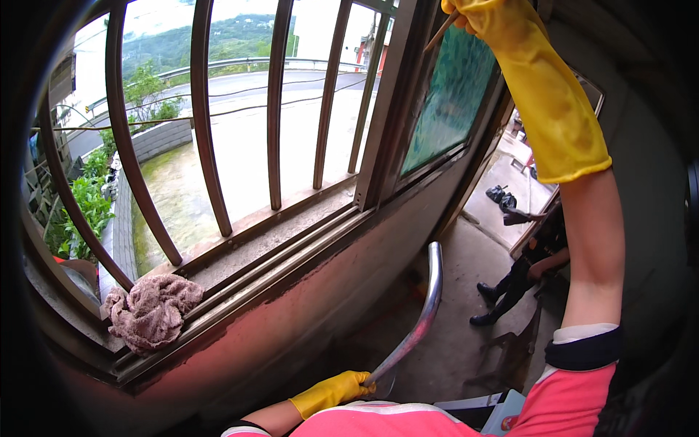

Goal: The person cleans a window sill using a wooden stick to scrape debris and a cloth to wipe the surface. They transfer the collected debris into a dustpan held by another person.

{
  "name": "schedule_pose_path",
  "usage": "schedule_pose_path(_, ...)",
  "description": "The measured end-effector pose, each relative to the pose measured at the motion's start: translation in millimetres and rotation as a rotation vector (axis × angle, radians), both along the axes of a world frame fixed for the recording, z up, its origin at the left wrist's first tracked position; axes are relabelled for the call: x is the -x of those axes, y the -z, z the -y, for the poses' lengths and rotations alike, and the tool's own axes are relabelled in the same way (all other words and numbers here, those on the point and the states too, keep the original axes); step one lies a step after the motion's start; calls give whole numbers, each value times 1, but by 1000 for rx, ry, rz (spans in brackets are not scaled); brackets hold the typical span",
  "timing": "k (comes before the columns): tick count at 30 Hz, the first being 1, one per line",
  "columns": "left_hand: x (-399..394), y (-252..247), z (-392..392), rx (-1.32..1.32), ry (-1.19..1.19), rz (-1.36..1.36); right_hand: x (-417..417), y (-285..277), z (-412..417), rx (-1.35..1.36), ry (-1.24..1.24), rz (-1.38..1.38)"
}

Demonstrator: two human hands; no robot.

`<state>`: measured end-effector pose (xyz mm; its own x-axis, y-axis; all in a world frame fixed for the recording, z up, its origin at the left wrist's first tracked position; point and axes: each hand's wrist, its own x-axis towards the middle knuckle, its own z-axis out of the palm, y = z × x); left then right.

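Observation:
My right hand (pixel 483 19), in a long yellow rubber glove, is raised to the top edge of the view. Its fingers close on a thin brown stick (pixel 441 31) that points down towards the window frame; the fingertips are partly cut off. Below the stick is a sliding window pane (pixel 450 101) with a green-blue patterned surface. Low down, my left hand (pixel 339 391), also in a yellow glove, grips a bent metal tube (pixel 425 317) with worn patches. A crumpled pinkish-brown cloth (pixel 155 312) lies in the left corner of the window sill, far from both hands.
Dark metal bars (pixel 274 109) stand across the window opening above the sliding track (pixel 284 262). A seated person (pixel 519 273) in dark clothes and boots is below on the right. Black bags (pixel 501 198) lie beyond the doorway. A light-blue container (pixel 505 412) is near my body.

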<state>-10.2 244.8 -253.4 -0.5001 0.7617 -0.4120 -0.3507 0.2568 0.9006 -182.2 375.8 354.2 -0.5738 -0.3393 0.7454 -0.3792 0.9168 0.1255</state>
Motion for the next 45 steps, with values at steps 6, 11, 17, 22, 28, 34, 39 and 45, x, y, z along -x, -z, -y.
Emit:
schedule_pose_path(6,4,7,-1,20,97,-50,23,-22,-5,363,-356,-65)
schedule_pose_path(11,2,8,1,-13,114,-47,103,-46,-58,304,-628,217)
schedule_pose_path(17,0,14,7,-7,126,-30,79,-18,-13,513,-211,50)
schedule_pose_path(22,-1,-1,4,14,152,17,88,9,-27,544,-114,234)
schedule_pose_path(28,-1,-12,8,35,147,7,65,106,-7,735,-115,341)
schedule_pose_path(34,-3,-3,8,20,147,-7,53,189,-29,592,-193,683)
schedule_pose_path(39,-3,6,12,20,103,6,27,103,-16,611,-194,322)
schedule_pose_path(45,1,-2,11,15,137,67,29,-6,-45,633,-313,-122)
